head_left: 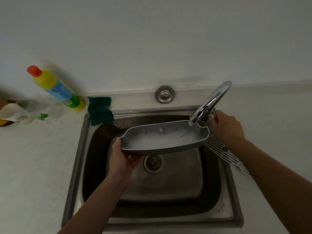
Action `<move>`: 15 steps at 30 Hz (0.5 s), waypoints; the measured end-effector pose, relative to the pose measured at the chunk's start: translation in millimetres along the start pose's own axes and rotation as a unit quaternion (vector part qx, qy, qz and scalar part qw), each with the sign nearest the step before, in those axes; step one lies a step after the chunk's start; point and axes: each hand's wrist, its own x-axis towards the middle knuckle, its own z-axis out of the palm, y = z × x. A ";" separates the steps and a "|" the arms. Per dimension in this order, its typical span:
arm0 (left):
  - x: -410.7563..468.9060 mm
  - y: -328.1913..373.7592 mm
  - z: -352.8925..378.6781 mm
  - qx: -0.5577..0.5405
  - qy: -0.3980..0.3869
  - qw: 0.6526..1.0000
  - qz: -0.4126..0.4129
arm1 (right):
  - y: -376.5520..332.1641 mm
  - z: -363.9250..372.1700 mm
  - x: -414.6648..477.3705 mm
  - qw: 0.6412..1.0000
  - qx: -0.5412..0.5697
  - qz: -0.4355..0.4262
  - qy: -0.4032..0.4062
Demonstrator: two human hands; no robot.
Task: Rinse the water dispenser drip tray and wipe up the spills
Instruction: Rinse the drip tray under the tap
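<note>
Left of the sink (74, 166), a yellow bottle (55, 87) stands on the bench (33, 166). Over the sink, the left hand (122, 159) has its grip clamped on the grey drip tray (162, 139), held under the tap (210, 102). The right hand (226, 127) closes around the tap's base, beside the sink's right rim where a white grate (226, 154) lies.

There are two hands, left (120, 160) and right (227, 128), one grey drip tray (162, 141), one white grille (226, 154), one steel sink (233, 200), one tap (211, 102), one green cloth (100, 110), one yellow bottle (55, 87) and one pale cup (10, 111).
</note>
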 end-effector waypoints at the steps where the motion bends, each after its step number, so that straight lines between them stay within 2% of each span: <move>1: 2.4 -0.9 2.8 0.000 -0.004 1.000 -0.006 | -0.6 0.4 0.0 1.000 0.008 0.006 -0.008; 5: 11.2 -3.4 9.1 0.001 -0.026 0.999 -0.034 | -1.0 -6.0 1.3 0.996 0.052 0.008 -0.072; 7: 14.3 -6.4 11.6 0.005 -0.029 0.999 -0.045 | -2.6 -14.6 -5.3 0.994 0.087 0.002 -0.070; 9: 17.0 -9.8 13.9 0.012 -0.027 0.998 -0.050 | -4.5 -22.3 -16.6 0.984 0.167 0.041 -0.039; 11: 19.0 -14.2 14.5 0.021 -0.026 0.998 -0.047 | -8.7 -26.1 -33.2 0.960 0.260 0.096 -0.051; 15: 17.9 -21.1 15.7 0.031 -0.032 0.998 -0.048 | -11.8 -25.1 -59.6 0.949 0.270 0.129 -0.100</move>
